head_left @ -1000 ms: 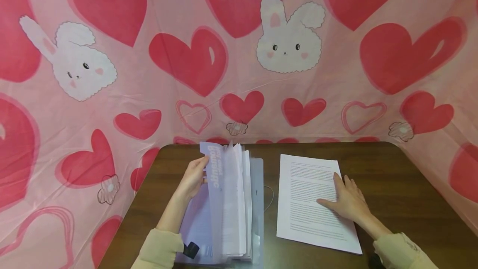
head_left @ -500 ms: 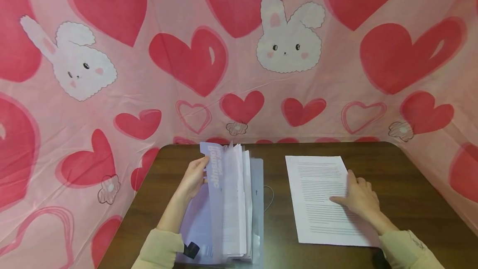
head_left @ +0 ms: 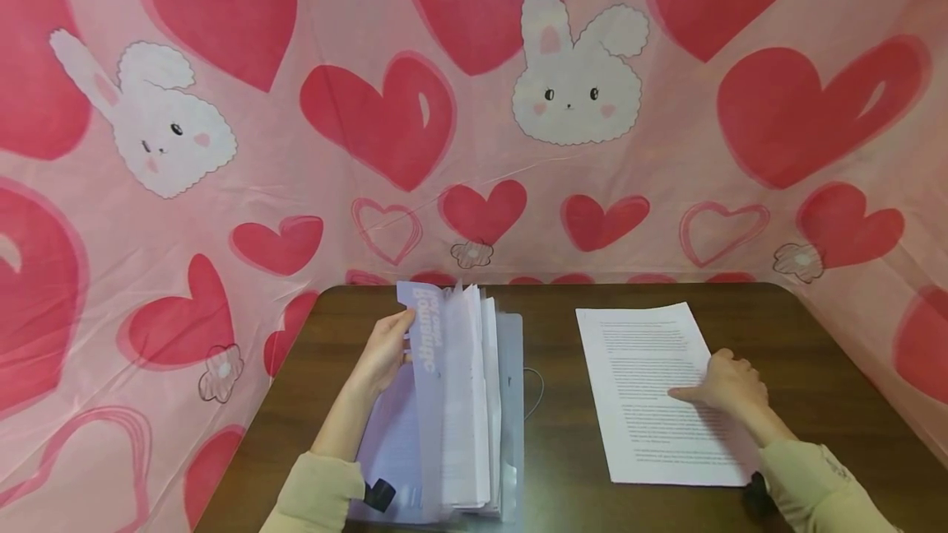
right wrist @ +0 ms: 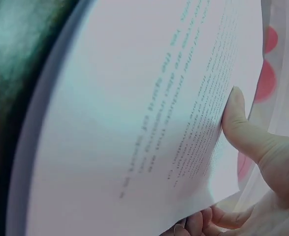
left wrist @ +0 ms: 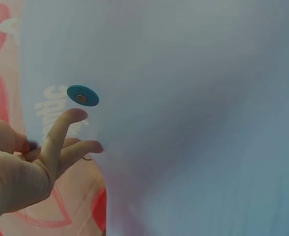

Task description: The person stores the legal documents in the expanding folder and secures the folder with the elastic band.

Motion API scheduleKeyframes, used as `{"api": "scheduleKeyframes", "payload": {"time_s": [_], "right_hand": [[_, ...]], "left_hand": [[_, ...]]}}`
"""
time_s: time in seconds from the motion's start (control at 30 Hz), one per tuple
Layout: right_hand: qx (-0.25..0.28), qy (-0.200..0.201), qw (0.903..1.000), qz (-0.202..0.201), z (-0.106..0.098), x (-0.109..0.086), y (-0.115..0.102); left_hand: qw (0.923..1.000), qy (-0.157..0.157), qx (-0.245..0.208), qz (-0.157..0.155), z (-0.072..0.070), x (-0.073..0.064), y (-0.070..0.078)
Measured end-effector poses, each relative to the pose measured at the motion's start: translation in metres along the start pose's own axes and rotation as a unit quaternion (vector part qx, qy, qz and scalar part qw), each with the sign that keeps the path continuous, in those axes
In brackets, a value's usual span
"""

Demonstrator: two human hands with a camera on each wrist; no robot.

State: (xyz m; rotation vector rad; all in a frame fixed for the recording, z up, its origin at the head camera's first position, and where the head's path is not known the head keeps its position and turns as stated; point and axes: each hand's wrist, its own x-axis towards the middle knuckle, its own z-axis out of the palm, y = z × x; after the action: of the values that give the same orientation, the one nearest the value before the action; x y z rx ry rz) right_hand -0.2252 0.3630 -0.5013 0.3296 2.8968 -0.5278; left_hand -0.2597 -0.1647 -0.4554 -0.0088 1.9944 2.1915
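Note:
My left hand (head_left: 387,345) grips the raised lilac cover of a document folder (head_left: 424,434) by its left edge. In the left wrist view, a teal button (left wrist: 83,95) sits on that cover close to my fingertips. White papers (head_left: 467,410) stand fanned inside the folder. To the right, my right hand (head_left: 733,389) holds a printed stack of paper (head_left: 652,401) by its right edge. The right wrist view shows the thumb on the printed face and the other fingers curled under the edge, partly hidden by the sheets.
Both the folder and the stack are over a dark wooden table (head_left: 555,508). A thin cord loop (head_left: 539,393) pokes out at the folder's right side. Behind the table hangs a pink cloth (head_left: 489,163) printed with hearts and rabbits.
The stack of paper has slid to the right and turned, carried along by my right hand, whose fingers have gone from spread on top to gripping the edge. My left hand and the folder stay put.

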Motion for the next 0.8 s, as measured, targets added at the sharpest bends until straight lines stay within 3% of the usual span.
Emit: {"api": "scheduleKeyframes", "payload": {"time_s": [0.17, 0.37, 0.6, 0.8], "right_hand": [[0.023, -0.017, 0.9996, 0.004, 0.001, -0.001, 0.003], [0.053, -0.001, 0.9986, 0.005, 0.003, -0.004, 0.003], [0.05, 0.029, 0.9982, 0.013, 0.002, -0.004, 0.0], [0.075, 0.027, 0.9968, -0.002, -0.004, 0.0, 0.011]], "left_hand": [[1.0, 0.003, -0.003, -0.004, 0.0, 0.0, 0.0], [1.0, 0.003, -0.002, -0.005, -0.001, 0.0, 0.0], [1.0, 0.002, 0.004, -0.005, -0.001, 0.001, -0.002], [1.0, 0.001, 0.006, -0.002, -0.001, 0.002, -0.003]]}}
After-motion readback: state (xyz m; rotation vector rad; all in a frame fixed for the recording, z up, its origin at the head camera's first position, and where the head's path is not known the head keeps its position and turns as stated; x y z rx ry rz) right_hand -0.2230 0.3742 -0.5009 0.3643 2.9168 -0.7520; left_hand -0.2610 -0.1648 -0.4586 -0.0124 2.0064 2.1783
